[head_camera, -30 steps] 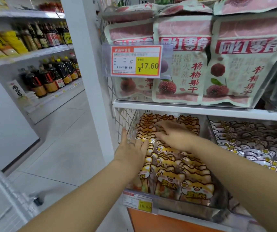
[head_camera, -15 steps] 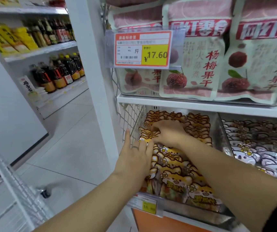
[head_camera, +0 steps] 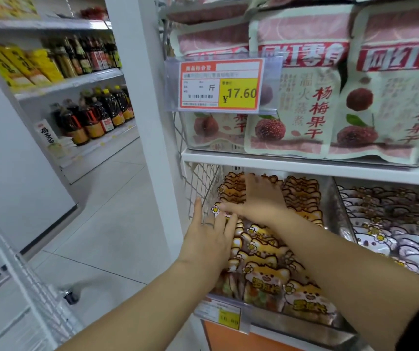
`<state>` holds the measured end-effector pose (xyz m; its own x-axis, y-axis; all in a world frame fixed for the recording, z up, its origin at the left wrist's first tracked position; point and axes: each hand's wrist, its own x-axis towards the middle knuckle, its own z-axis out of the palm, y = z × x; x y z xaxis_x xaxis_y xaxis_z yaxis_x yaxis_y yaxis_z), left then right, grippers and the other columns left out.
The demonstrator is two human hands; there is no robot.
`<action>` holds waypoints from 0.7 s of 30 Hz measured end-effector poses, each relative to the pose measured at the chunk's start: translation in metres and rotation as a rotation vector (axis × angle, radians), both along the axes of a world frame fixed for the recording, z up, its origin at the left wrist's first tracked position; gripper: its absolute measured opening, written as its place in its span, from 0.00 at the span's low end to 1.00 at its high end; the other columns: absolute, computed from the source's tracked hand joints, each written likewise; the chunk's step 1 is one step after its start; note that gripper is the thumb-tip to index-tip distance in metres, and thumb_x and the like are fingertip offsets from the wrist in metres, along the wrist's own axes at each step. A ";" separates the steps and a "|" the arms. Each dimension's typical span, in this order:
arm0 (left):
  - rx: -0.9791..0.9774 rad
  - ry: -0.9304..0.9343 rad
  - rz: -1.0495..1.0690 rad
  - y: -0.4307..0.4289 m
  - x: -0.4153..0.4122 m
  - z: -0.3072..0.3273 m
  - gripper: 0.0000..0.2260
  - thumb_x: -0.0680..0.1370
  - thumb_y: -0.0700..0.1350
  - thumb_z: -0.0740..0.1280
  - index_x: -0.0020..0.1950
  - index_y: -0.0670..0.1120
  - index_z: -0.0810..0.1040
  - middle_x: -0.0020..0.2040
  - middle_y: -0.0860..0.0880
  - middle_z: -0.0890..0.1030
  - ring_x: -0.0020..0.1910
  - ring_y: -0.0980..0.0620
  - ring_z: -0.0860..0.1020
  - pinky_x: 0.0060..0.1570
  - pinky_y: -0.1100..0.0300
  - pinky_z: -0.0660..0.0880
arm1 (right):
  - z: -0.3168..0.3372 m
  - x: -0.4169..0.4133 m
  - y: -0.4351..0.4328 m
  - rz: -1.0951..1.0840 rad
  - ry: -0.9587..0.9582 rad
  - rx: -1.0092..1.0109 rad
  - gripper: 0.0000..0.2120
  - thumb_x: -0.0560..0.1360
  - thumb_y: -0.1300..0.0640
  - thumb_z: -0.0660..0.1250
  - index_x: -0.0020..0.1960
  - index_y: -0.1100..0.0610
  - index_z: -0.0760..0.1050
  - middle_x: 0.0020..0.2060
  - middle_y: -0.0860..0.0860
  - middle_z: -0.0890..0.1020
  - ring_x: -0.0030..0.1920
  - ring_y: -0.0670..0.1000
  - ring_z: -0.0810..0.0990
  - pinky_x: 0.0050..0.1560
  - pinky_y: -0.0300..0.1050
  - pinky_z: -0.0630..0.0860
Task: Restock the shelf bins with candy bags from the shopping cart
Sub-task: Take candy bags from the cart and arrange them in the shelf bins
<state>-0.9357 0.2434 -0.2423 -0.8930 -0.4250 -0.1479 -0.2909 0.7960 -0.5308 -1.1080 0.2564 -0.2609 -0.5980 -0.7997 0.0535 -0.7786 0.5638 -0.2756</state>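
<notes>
My left hand (head_camera: 207, 245) lies with fingers straight and close together against the left edge of the orange cat-faced candy bags (head_camera: 266, 272), thumb stuck out sideways by the wire mesh (head_camera: 203, 183). It grasps nothing. A ring (head_camera: 209, 224) sits on one finger. My right hand (head_camera: 261, 201) lies palm down further back on the same bags, fingers stretched toward the rear and thumb pointing at my left fingertips. It looks flat, but blur smears its fingertips, so I can't tell if any hooks over a bag's top.

The bags stand in rows in the clear bin (head_camera: 287, 323) under the white shelf board (head_camera: 304, 165), and my forearms cover part of the front rows. The small tag (head_camera: 218, 314) on the bin's front is too blurred to read. Above, a price tag (head_camera: 222, 84) reading 17.60 hides part of the pink bags (head_camera: 294, 105). The next bin's pale bags (head_camera: 393, 224) run off the right edge. Of the shopping cart (head_camera: 38, 300) only a blurred wire corner and one wheel (head_camera: 70, 296) show at lower left, with its contents out of sight
</notes>
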 end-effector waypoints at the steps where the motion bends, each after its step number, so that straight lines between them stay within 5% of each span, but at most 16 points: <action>1: 0.006 -0.009 0.004 0.000 0.001 0.000 0.40 0.82 0.51 0.59 0.79 0.39 0.33 0.79 0.36 0.50 0.77 0.37 0.60 0.73 0.31 0.36 | 0.000 0.001 0.004 0.016 0.024 -0.053 0.45 0.69 0.24 0.61 0.77 0.49 0.59 0.74 0.51 0.68 0.73 0.56 0.66 0.72 0.59 0.61; 4: 0.025 -0.040 0.047 -0.001 -0.002 0.001 0.42 0.82 0.51 0.61 0.79 0.40 0.32 0.81 0.36 0.46 0.79 0.38 0.55 0.73 0.31 0.37 | -0.002 0.005 0.015 0.177 0.046 0.004 0.26 0.81 0.45 0.59 0.78 0.43 0.60 0.80 0.50 0.57 0.78 0.56 0.57 0.76 0.59 0.56; 6: 0.047 -0.068 0.090 -0.002 -0.007 0.000 0.43 0.81 0.51 0.62 0.79 0.40 0.32 0.81 0.36 0.46 0.79 0.38 0.55 0.73 0.31 0.37 | -0.004 0.008 0.013 0.274 0.008 0.150 0.24 0.83 0.52 0.55 0.77 0.39 0.61 0.81 0.48 0.49 0.80 0.57 0.50 0.77 0.60 0.48; 10: 0.062 -0.100 0.129 -0.004 -0.014 0.002 0.45 0.80 0.50 0.65 0.80 0.41 0.33 0.80 0.36 0.50 0.78 0.38 0.57 0.72 0.30 0.37 | 0.000 0.005 -0.004 0.277 -0.070 0.288 0.22 0.85 0.48 0.51 0.77 0.34 0.56 0.81 0.46 0.42 0.80 0.59 0.42 0.77 0.61 0.42; 15: 0.041 -0.129 0.108 -0.008 -0.013 -0.002 0.44 0.79 0.52 0.67 0.81 0.42 0.39 0.81 0.37 0.48 0.79 0.39 0.54 0.72 0.30 0.37 | 0.004 -0.006 0.010 0.240 0.094 0.038 0.21 0.84 0.51 0.54 0.75 0.37 0.64 0.81 0.45 0.52 0.79 0.55 0.50 0.78 0.59 0.46; 21: 0.110 -0.213 0.166 -0.018 -0.030 0.000 0.49 0.77 0.57 0.68 0.80 0.42 0.34 0.81 0.38 0.42 0.81 0.41 0.48 0.71 0.27 0.38 | -0.016 -0.005 0.000 0.299 0.024 0.356 0.24 0.84 0.43 0.43 0.80 0.42 0.55 0.81 0.45 0.43 0.80 0.54 0.38 0.76 0.66 0.35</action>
<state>-0.9661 0.2254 -0.2420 -0.7563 -0.5336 -0.3784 -0.3131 0.8032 -0.5068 -1.1134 0.2564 -0.2769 -0.3403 -0.9079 -0.2447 -0.9253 0.3697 -0.0850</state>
